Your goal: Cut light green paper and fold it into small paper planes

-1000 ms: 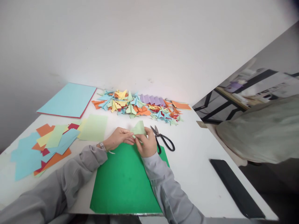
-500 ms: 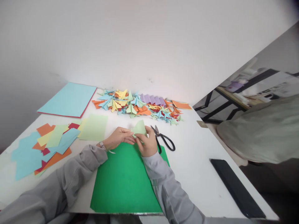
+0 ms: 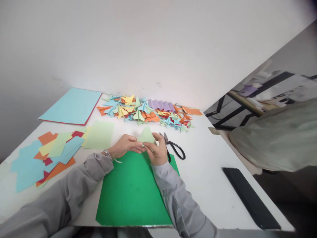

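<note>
Fingers of both the left hand (image 3: 125, 146) and right hand (image 3: 156, 152) pinch tight on a small light green paper (image 3: 146, 135), probably pressing a fold, over the green sheet (image 3: 131, 195), with black scissors (image 3: 174, 148) at three o'clock.

On the table (image 3: 210, 158) a mat (image 3: 133, 191) lies nearest the person. Both hands meet at its far edge, left hand (image 3: 125, 146) and right hand (image 3: 157, 152) touching a folded sheet (image 3: 146, 135) between them. Scissors (image 3: 174, 148) lie just right of them. Paper scraps (image 3: 47, 155) lie at left, a card (image 3: 73, 106) behind these. Folded pieces (image 3: 146, 112) lie along the wall. A flat bar (image 3: 250, 198) lies at right.
</note>
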{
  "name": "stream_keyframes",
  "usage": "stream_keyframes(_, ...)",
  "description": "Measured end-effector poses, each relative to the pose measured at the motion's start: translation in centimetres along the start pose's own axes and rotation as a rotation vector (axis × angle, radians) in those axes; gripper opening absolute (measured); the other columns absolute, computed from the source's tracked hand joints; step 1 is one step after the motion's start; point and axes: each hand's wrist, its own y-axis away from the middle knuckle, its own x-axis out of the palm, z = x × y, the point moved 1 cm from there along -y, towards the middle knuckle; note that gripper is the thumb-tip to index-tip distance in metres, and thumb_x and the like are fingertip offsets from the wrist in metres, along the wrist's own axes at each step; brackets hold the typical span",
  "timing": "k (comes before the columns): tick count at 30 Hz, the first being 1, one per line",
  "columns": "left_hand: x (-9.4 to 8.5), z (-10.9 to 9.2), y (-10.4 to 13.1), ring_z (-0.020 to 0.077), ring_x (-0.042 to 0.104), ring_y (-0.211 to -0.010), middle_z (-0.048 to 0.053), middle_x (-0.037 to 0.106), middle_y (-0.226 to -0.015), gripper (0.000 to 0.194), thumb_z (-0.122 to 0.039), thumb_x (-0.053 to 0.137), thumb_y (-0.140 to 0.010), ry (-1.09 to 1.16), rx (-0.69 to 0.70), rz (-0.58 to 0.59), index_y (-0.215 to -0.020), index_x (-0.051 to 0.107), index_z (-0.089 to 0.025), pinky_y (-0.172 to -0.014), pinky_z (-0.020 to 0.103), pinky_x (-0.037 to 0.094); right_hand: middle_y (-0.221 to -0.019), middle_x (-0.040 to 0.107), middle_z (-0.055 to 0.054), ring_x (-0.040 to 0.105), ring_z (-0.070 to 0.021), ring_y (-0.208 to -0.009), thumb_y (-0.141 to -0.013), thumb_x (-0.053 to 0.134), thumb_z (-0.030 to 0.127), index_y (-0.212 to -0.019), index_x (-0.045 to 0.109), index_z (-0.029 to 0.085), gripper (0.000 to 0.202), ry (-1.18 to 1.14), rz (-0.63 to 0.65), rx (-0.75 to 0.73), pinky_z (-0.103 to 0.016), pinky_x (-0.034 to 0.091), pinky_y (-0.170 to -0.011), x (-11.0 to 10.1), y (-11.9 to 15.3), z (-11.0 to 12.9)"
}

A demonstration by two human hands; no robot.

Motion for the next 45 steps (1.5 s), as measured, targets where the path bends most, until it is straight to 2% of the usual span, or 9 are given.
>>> stream_keyframes(4, 0.0, -0.1, -0.1, 0.0186, 0.066, -0.070, 0.014, 0.069, -0.072, 0.025, -0.029, 0.069, -0.066, 0.062, -0.016, -0.008, -0.064, 0.057, -0.007, -0.064, 0.026, 0.053, -0.112, 0.045, -0.013, 0.048, -0.0238, -0.101, -0.074, 0.058, 0.023, -0.103, 0.057, 0.021, 0.029, -0.060, -0.049, 0.203, -0.041, 0.047, -0.078, 0.4, 0.1, 0.1)
stream_keyframes(7, 0.0, -0.1, 0.0, 0.0178, 0.066, -0.071, 0.015, 0.069, -0.075, 0.023, -0.027, 0.069, -0.067, 0.095, -0.033, 0.003, -0.068, 0.059, -0.007, -0.065, 0.025, 0.053, -0.105, 0.052, -0.011, 0.052, -0.0238, -0.098, -0.069, 0.063, 0.028, -0.114, 0.047, 0.020, 0.048, -0.250, -0.107, 0.429, -0.040, 0.048, -0.076, 1.1, 0.3, -0.3)
stream_keyframes(11, 0.1, -0.1, 0.1, 0.0173, 0.066, -0.071, 0.013, 0.069, -0.075, 0.022, -0.023, 0.071, -0.065, 0.108, -0.017, 0.013, -0.074, 0.062, -0.006, -0.064, 0.024, 0.053, -0.082, 0.058, -0.004, 0.060, -0.0188, -0.069, -0.060, 0.069, 0.032, -0.112, 0.044, 0.019, 0.059, -0.686, -0.090, 0.749, -0.033, 0.053, -0.057, 1.9, 0.4, -0.7)
stream_keyframes(14, 0.1, -0.1, 0.1, 0.0174, 0.066, -0.071, 0.013, 0.069, -0.075, 0.024, -0.024, 0.071, -0.064, 0.114, -0.016, 0.008, -0.078, 0.063, -0.005, -0.065, 0.025, 0.053, -0.079, 0.058, -0.001, 0.061, -0.0173, -0.064, -0.055, 0.072, 0.030, -0.105, 0.048, 0.020, 0.056, -0.839, -0.082, 0.863, -0.032, 0.053, -0.056, 1.7, 0.2, -0.6)
stream_keyframes(21, 0.0, -0.3, 0.0, 0.0174, 0.066, -0.072, 0.011, 0.069, -0.075, 0.027, -0.024, 0.072, -0.063, 0.098, -0.007, 0.010, -0.082, 0.064, -0.006, -0.064, 0.024, 0.053, -0.084, 0.058, -0.001, 0.057, -0.0119, -0.056, -0.053, 0.074, 0.030, -0.094, 0.053, 0.021, 0.048, -0.847, -0.104, 0.892, -0.027, 0.049, -0.049, 1.2, -0.1, -0.4)
stream_keyframes(27, -0.1, 0.0, 0.0, 0.0192, 0.066, -0.067, 0.010, 0.069, -0.076, 0.029, -0.022, 0.074, -0.059, 0.032, 0.034, 0.004, -0.082, 0.063, -0.008, -0.054, 0.024, 0.054, -0.070, 0.057, 0.003, 0.053, -0.0100, -0.049, -0.052, 0.075, 0.030, -0.093, 0.056, 0.020, 0.047, -0.817, -0.069, 0.895, -0.025, 0.044, -0.045, 1.0, -0.2, -0.6)
stream_keyframes(35, -0.1, 0.2, -0.2, 0.0183, 0.066, -0.069, 0.010, 0.069, -0.075, 0.031, -0.023, 0.074, -0.059, 0.044, 0.055, -0.020, -0.082, 0.063, -0.007, -0.057, 0.023, 0.054, -0.054, 0.056, 0.005, 0.054, -0.0118, -0.049, -0.050, 0.076, 0.030, -0.080, 0.059, 0.018, 0.036, -0.796, -0.071, 0.904, -0.025, 0.044, -0.047, 0.9, -0.2, -0.6)
stream_keyframes(45, 0.1, 0.1, -0.2, 0.0178, 0.066, -0.065, 0.009, 0.068, -0.069, 0.031, -0.024, 0.075, -0.058, 0.044, 0.050, -0.038, -0.080, 0.061, -0.007, -0.055, 0.024, 0.054, -0.054, 0.061, 0.003, 0.056, -0.0127, -0.047, -0.053, 0.073, 0.034, -0.079, 0.058, 0.019, 0.034, -0.811, -0.076, 0.909, -0.026, 0.046, -0.047, 0.9, -0.5, -0.2)
